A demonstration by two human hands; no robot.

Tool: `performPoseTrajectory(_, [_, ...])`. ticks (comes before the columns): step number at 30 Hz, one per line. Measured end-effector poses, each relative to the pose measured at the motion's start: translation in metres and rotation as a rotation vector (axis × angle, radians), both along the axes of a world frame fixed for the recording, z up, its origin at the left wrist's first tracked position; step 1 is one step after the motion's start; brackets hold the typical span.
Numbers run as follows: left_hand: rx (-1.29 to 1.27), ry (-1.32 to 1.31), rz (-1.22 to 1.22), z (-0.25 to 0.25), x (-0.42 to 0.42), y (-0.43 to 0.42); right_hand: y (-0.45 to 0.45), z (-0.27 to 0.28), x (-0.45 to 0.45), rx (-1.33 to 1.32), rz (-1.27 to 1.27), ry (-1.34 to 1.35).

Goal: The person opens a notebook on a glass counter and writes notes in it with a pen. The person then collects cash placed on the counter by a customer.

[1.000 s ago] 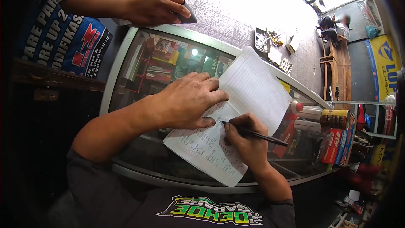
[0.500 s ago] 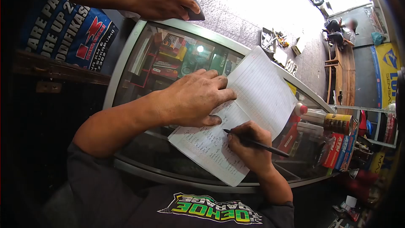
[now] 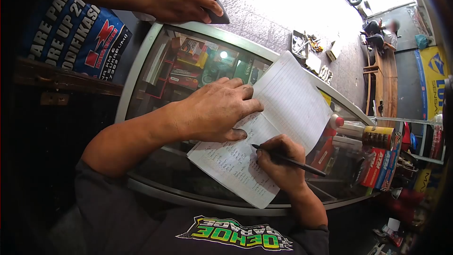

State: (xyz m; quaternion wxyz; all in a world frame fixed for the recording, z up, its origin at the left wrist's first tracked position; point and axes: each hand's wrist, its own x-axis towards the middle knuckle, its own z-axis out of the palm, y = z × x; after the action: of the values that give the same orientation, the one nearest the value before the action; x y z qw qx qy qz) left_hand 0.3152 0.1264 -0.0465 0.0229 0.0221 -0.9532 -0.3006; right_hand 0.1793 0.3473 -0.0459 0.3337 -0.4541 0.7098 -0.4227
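An open notebook [image 3: 295, 99] lies at a slant on the glass display case [image 3: 198, 197]. Handwriting fills much of its near page, while the far page is lined and looks mostly blank. My left hand [image 3: 219, 108] rests across the near page's upper part, fingers spread, thumb on the paper. In my right hand [image 3: 281, 160] is a black pen [image 3: 302, 165], its tip at the writing on the near page, just right of my left thumb. The right palm is turned down and hides part of the page.
Boxed parts [image 3: 191, 52] sit under the glass. At the far left corner another person's hand [image 3: 188, 4] holds a dark pointed object [image 3: 220, 18]. Cans and boxes [image 3: 377, 137] stand on the right. A tray of tools [image 3: 299, 42] is on the floor; someone sits beyond near a wooden bench [image 3: 387, 85].
My right hand and the pen have shifted very slightly to the right on the page. My left hand stays in place on the notebook.
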Motion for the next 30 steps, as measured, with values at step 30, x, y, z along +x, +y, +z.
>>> performPoseTrajectory(30, [-0.025,0.019,-0.010,-0.0023,-0.0001,-0.0002,0.0002,0.0005,-0.0001,-0.004,0.020,0.032])
